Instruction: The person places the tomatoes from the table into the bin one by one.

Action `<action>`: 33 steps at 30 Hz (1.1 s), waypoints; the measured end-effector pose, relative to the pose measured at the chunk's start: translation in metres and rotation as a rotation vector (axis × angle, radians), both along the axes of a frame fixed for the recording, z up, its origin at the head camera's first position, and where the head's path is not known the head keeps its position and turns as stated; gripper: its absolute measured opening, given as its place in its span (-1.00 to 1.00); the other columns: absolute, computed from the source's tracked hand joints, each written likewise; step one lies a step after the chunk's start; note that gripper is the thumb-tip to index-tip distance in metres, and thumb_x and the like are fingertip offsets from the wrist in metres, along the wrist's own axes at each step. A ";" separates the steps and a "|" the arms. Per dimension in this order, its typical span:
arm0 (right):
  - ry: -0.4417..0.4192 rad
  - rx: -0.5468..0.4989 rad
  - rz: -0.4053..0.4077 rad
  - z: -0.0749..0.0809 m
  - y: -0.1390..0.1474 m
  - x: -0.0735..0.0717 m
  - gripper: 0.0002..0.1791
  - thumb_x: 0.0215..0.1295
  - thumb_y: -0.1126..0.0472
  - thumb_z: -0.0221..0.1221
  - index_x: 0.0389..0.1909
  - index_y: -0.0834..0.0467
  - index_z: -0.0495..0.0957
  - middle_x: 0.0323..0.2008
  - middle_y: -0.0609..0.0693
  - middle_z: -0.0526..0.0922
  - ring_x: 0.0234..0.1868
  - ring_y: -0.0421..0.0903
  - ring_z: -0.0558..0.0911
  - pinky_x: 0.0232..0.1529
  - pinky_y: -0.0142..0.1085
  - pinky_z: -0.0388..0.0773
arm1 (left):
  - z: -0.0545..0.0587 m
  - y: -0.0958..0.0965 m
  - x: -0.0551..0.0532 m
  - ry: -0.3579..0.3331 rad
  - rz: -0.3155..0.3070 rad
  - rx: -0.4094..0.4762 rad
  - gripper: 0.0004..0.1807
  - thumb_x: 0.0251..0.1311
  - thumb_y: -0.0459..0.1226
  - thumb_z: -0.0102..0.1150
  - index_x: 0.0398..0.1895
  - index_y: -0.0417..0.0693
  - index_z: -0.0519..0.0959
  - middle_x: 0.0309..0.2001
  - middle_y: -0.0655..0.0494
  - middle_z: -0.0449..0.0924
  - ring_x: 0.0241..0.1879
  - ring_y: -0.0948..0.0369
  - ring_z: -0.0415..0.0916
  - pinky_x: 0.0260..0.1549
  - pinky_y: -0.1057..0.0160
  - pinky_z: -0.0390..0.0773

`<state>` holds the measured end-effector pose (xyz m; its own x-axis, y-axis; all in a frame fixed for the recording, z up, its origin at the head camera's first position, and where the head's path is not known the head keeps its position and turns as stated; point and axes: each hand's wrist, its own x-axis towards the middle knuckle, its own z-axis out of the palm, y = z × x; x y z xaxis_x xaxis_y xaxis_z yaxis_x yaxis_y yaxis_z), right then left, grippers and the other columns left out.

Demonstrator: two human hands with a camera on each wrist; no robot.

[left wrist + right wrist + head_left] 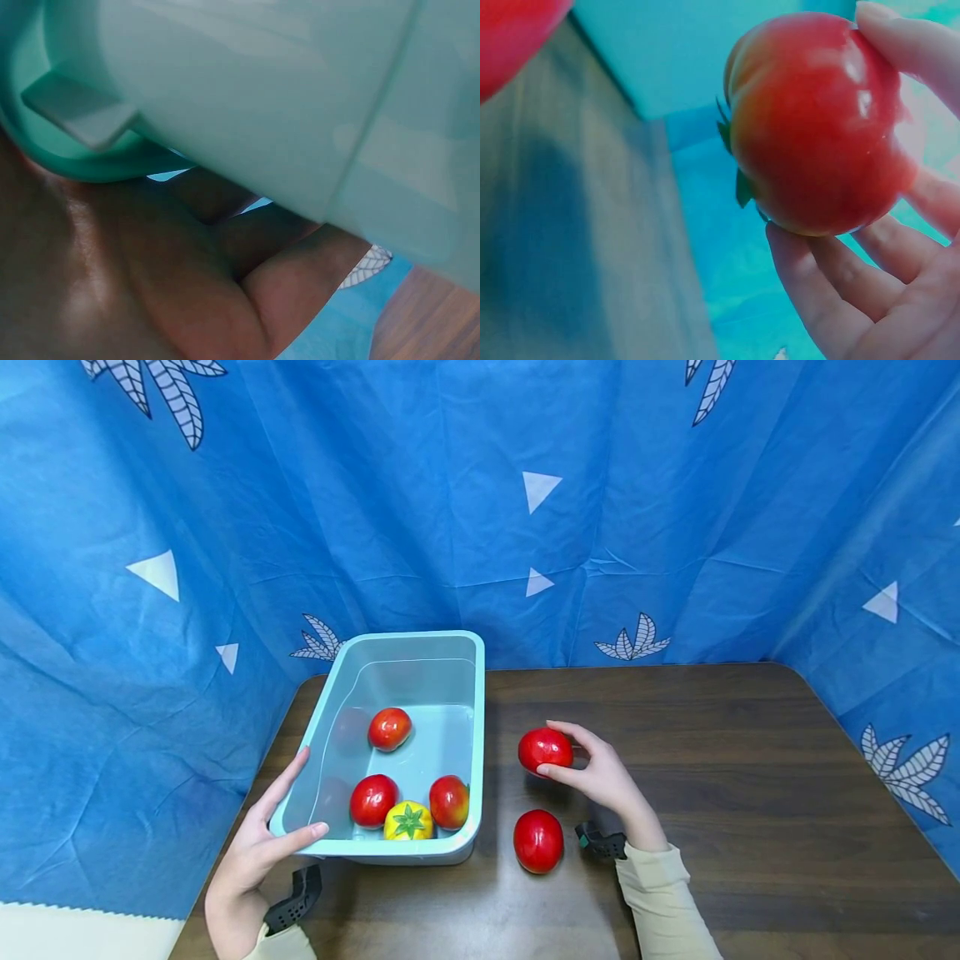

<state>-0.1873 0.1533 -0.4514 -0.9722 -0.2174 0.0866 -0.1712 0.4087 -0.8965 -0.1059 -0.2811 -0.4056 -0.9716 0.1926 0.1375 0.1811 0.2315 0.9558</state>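
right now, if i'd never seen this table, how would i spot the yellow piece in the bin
Find the pale blue bin on the brown table, held by the left hand. At its near end, the yellow fruit sits between two red tomatoes; it alone is yellow, with green star-shaped leaves.

Six tomatoes (389, 729): four in the one bin (478, 727) at 8 o'clock, one of those yellow-topped, and two outside it at 5 o'clock. One left hand (249, 853) at 8 o'clock, one right hand (602, 774) at 4. Two wrist devices (296, 900). One table (720, 760). On the cloth (390, 510), five leaf prints (633, 642) and six white triangles (538, 489), one cut off.
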 end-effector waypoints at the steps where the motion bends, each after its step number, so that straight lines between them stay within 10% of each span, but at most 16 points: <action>1: 0.010 -0.009 -0.004 0.003 0.000 0.001 -0.21 -0.10 0.05 0.44 0.24 -0.06 0.36 0.17 0.05 0.41 0.07 0.10 0.44 -0.17 -0.10 0.57 | 0.000 0.000 0.000 -0.001 0.000 0.000 -0.03 0.03 -0.54 0.15 0.49 0.11 -0.05 0.39 -0.03 -0.05 0.15 0.01 0.14 -0.11 0.28 0.51; 33: 0.218 -0.144 0.019 0.053 -0.014 0.036 -0.19 -0.07 0.28 0.42 0.28 0.00 0.33 0.22 -0.10 0.41 0.16 -0.09 0.41 -0.05 -0.24 0.51 | 0.000 -0.001 0.000 -0.011 -0.002 0.000 -0.04 0.03 -0.54 0.14 0.49 0.10 -0.03 0.39 -0.03 -0.05 0.15 0.07 0.15 -0.12 0.29 0.51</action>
<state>-0.1517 0.1390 -0.3988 -0.9230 -0.2059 0.3251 -0.3733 0.2746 -0.8861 -0.1063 -0.2824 -0.4053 -0.9727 0.1942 0.1267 0.1709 0.2308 0.9579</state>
